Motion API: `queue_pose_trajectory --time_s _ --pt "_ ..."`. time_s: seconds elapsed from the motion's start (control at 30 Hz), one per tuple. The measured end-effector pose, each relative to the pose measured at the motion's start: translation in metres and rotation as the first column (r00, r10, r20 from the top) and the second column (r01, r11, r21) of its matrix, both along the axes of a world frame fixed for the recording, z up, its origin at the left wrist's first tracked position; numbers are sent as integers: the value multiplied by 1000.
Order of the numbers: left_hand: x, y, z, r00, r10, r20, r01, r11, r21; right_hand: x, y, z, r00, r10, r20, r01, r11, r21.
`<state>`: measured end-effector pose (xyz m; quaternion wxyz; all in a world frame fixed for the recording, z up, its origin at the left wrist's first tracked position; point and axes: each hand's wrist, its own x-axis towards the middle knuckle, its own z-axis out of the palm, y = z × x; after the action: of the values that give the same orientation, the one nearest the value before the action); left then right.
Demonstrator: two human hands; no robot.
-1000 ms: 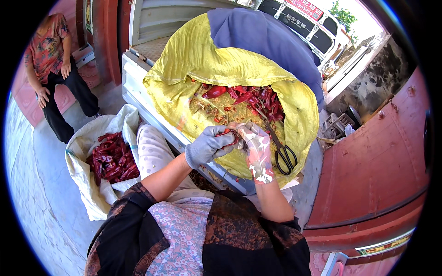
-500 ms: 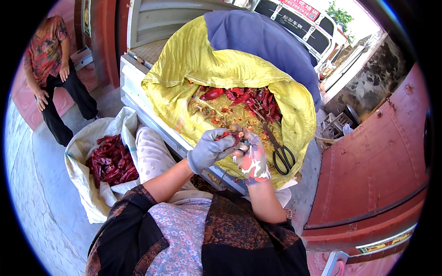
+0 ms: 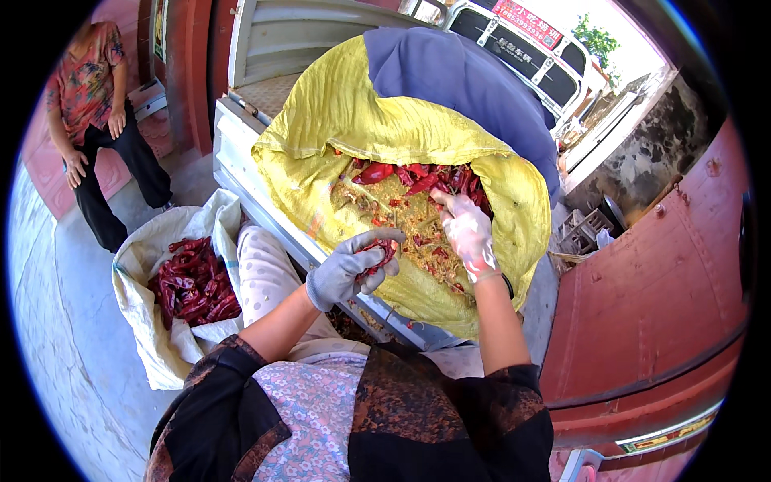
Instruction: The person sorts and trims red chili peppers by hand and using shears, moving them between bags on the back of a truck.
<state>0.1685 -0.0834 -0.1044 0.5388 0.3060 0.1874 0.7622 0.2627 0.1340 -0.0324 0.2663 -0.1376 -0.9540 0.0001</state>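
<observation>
Left hand (image 3: 351, 269), in a grey glove, was closed around a red chili (image 3: 377, 255); right hand (image 3: 466, 229), fingers loosely extended, reached into the chili pile (image 3: 418, 181) ahead on the yellow sack (image 3: 337, 120). Risk: loose seeds and chilies could spill off the sack's near edge.

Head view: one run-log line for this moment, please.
left hand: shut on red chilies | right hand: reaching into chili pile | yellow sack: open

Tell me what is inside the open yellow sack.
Inside the yellow sack: red chili peppers on a layer of pale seeds and bits. The right hand reaches in, covering some. What lies beneath is hidden.
</observation>
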Motion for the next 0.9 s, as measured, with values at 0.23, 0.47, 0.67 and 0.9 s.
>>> queue_pose_trajectory --time_s 0.23,0.47,0.67,0.9 --pt "-2 5 5 996 -22 81 23 1000 -19 -92 58 -48 982 -190 6 182 951 251" --pt "-12 9 -3 992 33 118 -14 987 -162 -15 19 -14 967 107 -231 -36 955 293" --pt "-5 24 6 989 -7 149 43 970 -240 26 -50 4 977 188 -99 -125 885 448" --pt "-7 34 -2 997 -75 2 73 968 -239 41 -80 -6 955 296 31 -275 836 474"
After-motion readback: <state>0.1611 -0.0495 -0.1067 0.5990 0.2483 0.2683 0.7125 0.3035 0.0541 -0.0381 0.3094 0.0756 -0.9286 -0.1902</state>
